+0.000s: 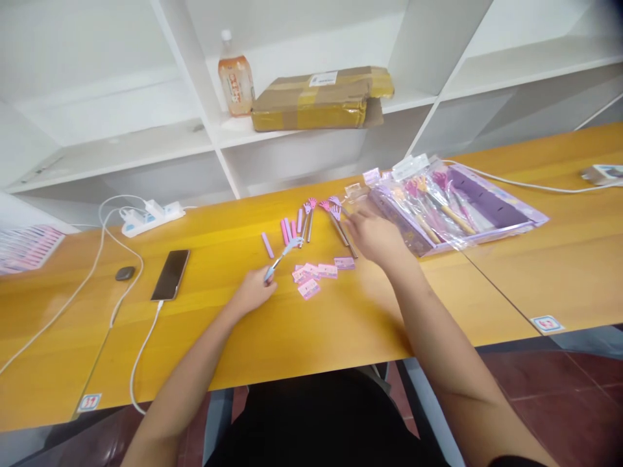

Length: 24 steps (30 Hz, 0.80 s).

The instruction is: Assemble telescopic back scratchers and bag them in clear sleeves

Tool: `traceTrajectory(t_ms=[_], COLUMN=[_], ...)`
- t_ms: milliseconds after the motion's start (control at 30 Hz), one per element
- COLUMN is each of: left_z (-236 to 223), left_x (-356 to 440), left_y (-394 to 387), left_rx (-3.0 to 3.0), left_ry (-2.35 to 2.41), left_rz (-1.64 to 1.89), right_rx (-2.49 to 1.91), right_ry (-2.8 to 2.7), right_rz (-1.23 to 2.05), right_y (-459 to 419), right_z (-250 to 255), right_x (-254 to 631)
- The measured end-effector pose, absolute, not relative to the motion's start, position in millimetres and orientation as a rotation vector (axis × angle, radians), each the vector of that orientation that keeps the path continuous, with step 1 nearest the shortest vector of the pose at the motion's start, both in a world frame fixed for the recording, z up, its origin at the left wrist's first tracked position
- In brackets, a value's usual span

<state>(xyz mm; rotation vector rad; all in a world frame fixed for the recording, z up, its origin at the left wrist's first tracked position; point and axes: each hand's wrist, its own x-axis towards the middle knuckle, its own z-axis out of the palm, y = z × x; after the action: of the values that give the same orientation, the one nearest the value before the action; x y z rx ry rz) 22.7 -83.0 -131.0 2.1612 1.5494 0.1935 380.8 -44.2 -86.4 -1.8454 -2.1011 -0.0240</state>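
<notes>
My left hand (254,290) is closed around the handle of a light blue back scratcher (280,257) with a hand-shaped head, raised toward the middle of the table. Farther right, my right hand (374,235) has curled fingers at the shaft of a purple back scratcher (335,202); part of the grip is hidden. Two more scratchers with metal rods (339,229) lie beside these fingers, and another pair (309,224) lies between my hands. Pink and purple handle tubes (285,231) lie near them. Several small printed cards (308,288) are spread in front.
A purple display box (530,217) holding bagged scratchers stands at right. At left are a phone (171,275) on a white cable, a dark small object (125,273) and a power strip (153,219). A cardboard box (311,104) and a drink bottle (236,84) sit on the shelf behind.
</notes>
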Motion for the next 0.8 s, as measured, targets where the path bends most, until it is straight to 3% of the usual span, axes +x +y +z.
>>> traceTrajectory(t_ms=[167, 800], left_z=[-146, -150], left_x=[10, 5], left_y=[-74, -77], left_rx=[1.915, 1.709], left_ry=[1.436, 1.353], left_rz=[0.472, 0.561], right_rx=[-2.448, -2.513], right_ry=[-1.804, -1.615], right_rz=[-0.043, -0.068], right_y=[-21, -17], right_z=[-132, -145], right_x=[426, 442])
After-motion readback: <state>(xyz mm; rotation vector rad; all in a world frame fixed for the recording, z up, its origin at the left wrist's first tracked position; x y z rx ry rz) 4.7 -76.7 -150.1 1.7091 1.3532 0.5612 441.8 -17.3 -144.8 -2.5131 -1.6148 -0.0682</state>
